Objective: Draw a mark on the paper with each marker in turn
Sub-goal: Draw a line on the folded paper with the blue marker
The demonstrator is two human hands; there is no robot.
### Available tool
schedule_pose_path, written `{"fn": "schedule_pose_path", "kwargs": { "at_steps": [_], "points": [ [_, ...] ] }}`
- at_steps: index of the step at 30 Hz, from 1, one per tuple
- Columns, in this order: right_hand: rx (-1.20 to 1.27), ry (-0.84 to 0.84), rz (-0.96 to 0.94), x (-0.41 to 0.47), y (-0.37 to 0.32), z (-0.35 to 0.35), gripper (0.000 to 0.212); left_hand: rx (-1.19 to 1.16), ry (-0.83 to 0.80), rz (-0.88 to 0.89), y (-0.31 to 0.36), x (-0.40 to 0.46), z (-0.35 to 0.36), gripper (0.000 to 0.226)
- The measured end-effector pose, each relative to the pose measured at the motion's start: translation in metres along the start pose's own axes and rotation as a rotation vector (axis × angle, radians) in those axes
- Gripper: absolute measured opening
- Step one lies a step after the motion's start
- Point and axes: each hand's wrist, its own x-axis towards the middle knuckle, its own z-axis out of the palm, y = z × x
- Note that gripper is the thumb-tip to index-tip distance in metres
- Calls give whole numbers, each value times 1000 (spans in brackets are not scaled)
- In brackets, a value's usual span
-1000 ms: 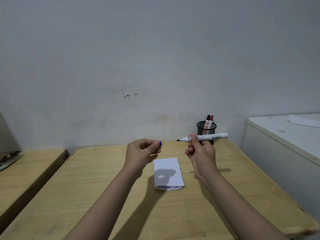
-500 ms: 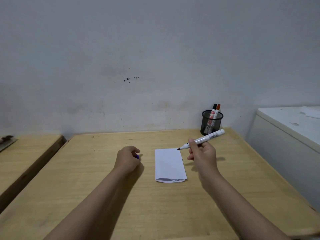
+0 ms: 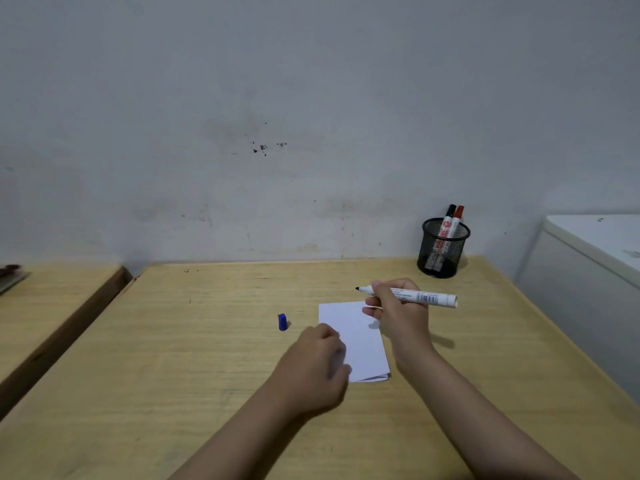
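A folded white paper (image 3: 360, 341) lies on the wooden table (image 3: 207, 358). My right hand (image 3: 398, 313) holds an uncapped white marker (image 3: 422, 297) level above the paper's far edge, its dark tip pointing left. My left hand (image 3: 315, 365) rests with curled fingers on the paper's left edge and holds nothing that I can see. The marker's blue cap (image 3: 282, 322) lies on the table, left of the paper. A black mesh cup (image 3: 441, 249) at the back right holds a black-capped marker (image 3: 446, 221) and a red-capped marker (image 3: 456, 221).
A white cabinet (image 3: 588, 258) stands against the table's right side. A second wooden surface (image 3: 52, 306) lies to the left across a gap, with a dark object at its far left edge. The wall runs along the back.
My left hand set the blue cap down on the table and moved right onto the paper's edge. My right hand lowered the marker toward the paper.
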Motion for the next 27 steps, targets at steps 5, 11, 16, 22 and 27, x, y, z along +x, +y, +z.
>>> {"fn": "schedule_pose_path", "kwargs": {
  "at_steps": [5, 11, 16, 22, 27],
  "points": [
    [10, -56, 7, 3, 0, 9, 10, -75, 18, 43, 2, -4, -1, 33],
    [-83, -181, 68, 16, 8, 26, 18, -211, 14, 8, -8, 6, -11, 19],
    [-195, -219, 27, 22, 24, 26, 22, -34, 106, -23, -23, 7, -10, 52],
    [-293, -246, -3, 30, 22, 33, 29, 0, 107, -53, -28, 8, -11, 65],
    [-317, -259, -77, 33, 29, 41, 31, -9, 66, -49, -29, 5, -13, 65]
  ]
}}
